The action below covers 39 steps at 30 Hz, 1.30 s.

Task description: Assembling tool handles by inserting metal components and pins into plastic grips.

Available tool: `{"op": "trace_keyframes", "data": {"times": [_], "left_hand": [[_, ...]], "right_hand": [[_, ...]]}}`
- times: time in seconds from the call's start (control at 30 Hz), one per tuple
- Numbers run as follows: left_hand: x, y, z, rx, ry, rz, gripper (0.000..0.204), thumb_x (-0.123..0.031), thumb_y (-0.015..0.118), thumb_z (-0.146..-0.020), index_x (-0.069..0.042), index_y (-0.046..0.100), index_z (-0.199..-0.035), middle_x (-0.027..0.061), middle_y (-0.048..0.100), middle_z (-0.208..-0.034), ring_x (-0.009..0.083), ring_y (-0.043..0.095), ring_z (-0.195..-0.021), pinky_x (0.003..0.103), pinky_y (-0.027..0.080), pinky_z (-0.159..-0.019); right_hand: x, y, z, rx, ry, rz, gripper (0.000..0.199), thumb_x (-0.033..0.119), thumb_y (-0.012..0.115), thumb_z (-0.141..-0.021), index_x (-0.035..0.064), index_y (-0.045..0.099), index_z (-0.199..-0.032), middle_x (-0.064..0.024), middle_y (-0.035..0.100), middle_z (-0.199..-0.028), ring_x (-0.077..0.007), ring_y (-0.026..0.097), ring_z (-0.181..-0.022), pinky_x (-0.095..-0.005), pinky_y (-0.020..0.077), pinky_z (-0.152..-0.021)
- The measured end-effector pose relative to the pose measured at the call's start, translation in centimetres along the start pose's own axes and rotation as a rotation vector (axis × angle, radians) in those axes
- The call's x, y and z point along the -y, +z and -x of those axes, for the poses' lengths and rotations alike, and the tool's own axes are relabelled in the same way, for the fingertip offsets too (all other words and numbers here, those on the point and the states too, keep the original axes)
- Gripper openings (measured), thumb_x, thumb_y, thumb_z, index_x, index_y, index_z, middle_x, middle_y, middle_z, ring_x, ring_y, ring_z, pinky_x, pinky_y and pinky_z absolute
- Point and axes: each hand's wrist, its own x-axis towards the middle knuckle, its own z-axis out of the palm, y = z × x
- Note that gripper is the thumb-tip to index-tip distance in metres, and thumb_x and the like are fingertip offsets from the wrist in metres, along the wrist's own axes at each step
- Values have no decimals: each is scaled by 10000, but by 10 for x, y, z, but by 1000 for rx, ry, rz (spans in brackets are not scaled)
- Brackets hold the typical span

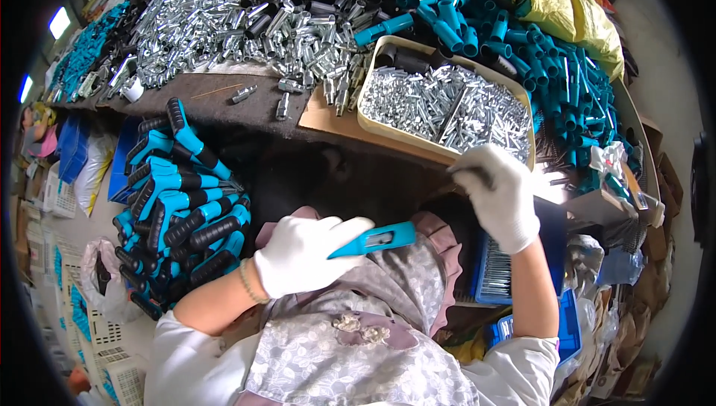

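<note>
While the white-gloved left hand (302,255) grips a bright blue plastic handle (373,240) over the lap, the gloved right hand (498,191) closes on a small dark part at the cream tray (371,124) of silver screws on the bench (224,104). Finished blue-and-black handles (183,205) pile left.
</note>
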Motion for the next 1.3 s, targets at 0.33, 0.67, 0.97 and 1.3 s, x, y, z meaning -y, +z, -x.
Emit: {"op": "trace_keyframes", "data": {"times": [0.33, 0.67, 0.97, 1.3], "left_hand": [[3, 6, -4, 30, -56, -16, 423, -263, 790, -728, -119, 674, -1108, 92, 622, -733, 284, 655, -646, 368, 531, -565], [0, 0, -10, 50, -78, -16, 451, -249, 790, -749, -108, 658, -1157, 108, 671, -825, 309, 683, -690, 373, 550, -600], [-3, -18, -6, -17, -32, 187, 450, -249, 793, -762, -135, 659, -1176, 90, 668, -773, 308, 661, -673, 371, 546, -605], [-14, -40, 0, 66, -37, 307, 399, -280, 787, -779, -158, 687, -1145, 62, 689, -783, 287, 647, -651, 352, 534, -608]], "right_hand": [[23, 40, 37, 110, -223, -142, 155, 34, 727, -729, 93, 662, -856, -72, 625, -840, -299, 621, -795, -389, 511, -692], [25, 47, 49, -35, -224, -129, 223, -16, 709, -708, 58, 626, -902, -99, 644, -910, -316, 622, -815, -392, 514, -729], [33, 37, 78, 62, 15, -703, 16, 50, 601, -920, 48, 604, -936, -143, 655, -1061, -303, 644, -967, -372, 519, -852], [25, 22, 69, 325, -377, -470, 108, 182, 715, -728, 126, 682, -815, -83, 682, -1070, -368, 592, -1121, -560, 384, -1022]]}}
